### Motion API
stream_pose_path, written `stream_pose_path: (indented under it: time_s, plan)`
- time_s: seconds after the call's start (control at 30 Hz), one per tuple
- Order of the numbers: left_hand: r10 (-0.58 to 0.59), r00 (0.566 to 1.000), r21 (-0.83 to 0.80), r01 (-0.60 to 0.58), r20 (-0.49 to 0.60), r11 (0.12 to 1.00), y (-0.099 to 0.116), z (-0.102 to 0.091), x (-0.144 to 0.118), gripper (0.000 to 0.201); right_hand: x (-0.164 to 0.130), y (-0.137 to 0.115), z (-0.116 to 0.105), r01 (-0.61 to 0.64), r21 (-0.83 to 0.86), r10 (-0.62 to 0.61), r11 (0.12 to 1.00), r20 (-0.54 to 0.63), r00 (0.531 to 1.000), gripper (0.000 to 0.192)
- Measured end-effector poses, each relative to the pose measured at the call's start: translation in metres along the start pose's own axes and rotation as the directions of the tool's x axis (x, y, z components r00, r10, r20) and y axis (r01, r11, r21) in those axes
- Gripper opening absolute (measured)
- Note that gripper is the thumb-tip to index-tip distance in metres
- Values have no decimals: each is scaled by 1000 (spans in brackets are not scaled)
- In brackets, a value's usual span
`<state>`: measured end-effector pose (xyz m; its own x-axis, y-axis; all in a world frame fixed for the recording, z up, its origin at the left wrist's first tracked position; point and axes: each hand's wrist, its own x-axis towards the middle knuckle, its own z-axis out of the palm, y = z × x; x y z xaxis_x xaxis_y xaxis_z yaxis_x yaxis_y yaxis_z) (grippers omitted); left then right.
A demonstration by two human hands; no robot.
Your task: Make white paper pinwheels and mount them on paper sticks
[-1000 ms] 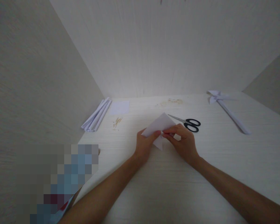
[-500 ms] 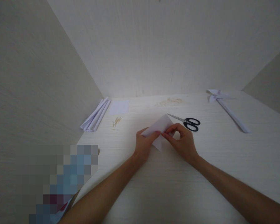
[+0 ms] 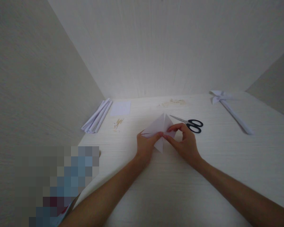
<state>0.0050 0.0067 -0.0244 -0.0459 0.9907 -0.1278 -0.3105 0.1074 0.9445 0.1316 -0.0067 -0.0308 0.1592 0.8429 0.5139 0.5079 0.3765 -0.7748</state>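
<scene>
Folded white paper (image 3: 159, 126): mid-bench, pinched by left hand (image 3: 145, 146) at its left corner and by right hand (image 3: 186, 143) at its centre. Scissors (image 3: 191, 124): just right of it. Rolled paper strips (image 3: 97, 116), small square sheet (image 3: 120, 108): far left corner. Paper pinwheel (image 3: 227, 105): far right edge of the bench (image 3: 227, 157).

Bare table (image 3: 170, 186) lies open in front of and between the forearms. Scissors (image 3: 190, 124) lie just behind the right hand (image 3: 183, 143), with toothpicks (image 3: 118, 123) and rolled paper sticks (image 3: 97, 116) off to the left and walls close behind and left.
</scene>
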Motion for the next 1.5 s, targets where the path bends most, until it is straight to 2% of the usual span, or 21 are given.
stream_pose_path:
  time_s: [0.1, 0.17, 0.23, 0.3, 0.37, 0.4, 0.57, 0.7, 1.03, 1.13, 1.33, 1.37, 1.47, 1.5]
  plan:
    - [-52, 996, -108, 45, -67, 993, 3, 2, 1, 29, -1, -2, 3, -130, 105, 145, 986, -146, 979, 48]
    - [-87, 993, -186, 71, -82, 980, 5, 3, 1, 28, -2, -4, 6, -230, 285, 284, 931, -163, 945, 61]
    - [-93, 992, -245, 71, -80, 967, 7, 4, 0, 26, -4, -7, 10, -298, 500, 389, 813, -85, 917, 70]
    - [-90, 993, -276, 65, -77, 959, 9, 5, -1, 26, -5, -10, 13, -369, 657, 442, 657, 61, 895, 73]
    - [-98, 993, -281, 74, -72, 957, 9, 7, -3, 28, -6, -15, 15, -440, 715, 448, 543, 197, 872, 70]
    - [-106, 992, -279, 84, -66, 957, 9, 8, -4, 29, -6, -17, 15, -463, 718, 445, 519, 235, 864, 67]
    - [-130, 988, -283, 101, -83, 954, 6, 17, -9, 31, -7, -22, 17, -449, 740, 475, 501, 198, 857, 50]
    - [-135, 985, -305, 97, -109, 947, 4, 20, -11, 33, -6, -19, 19, -465, 756, 520, 461, 194, 832, 41]
    - [-99, 986, -276, 59, -133, 959, 0, 17, -12, 29, -5, -15, 20, -489, 764, 549, 421, 214, 808, 40]
    - [-121, 991, -312, 96, -62, 945, 1, 16, -8, 24, -2, -12, 19, -483, 762, 554, 431, 199, 808, 41]
    - [-65, 975, -339, 136, 213, 931, 8, 1, 1, 19, 4, -1, 13, -461, 755, 557, 466, 155, 816, 42]
    - [-54, 969, -335, 137, 243, 932, 10, -4, 3, 20, 5, 1, 11, -460, 751, 556, 473, 151, 818, 41]
    - [-123, 948, -266, 205, 295, 942, 16, -19, 12, 25, 7, 6, 6, -461, 739, 542, 492, 154, 826, 38]
    - [-110, 951, -216, 178, 290, 960, 17, -24, 16, 26, 8, 7, 4, -465, 731, 533, 500, 164, 830, 38]
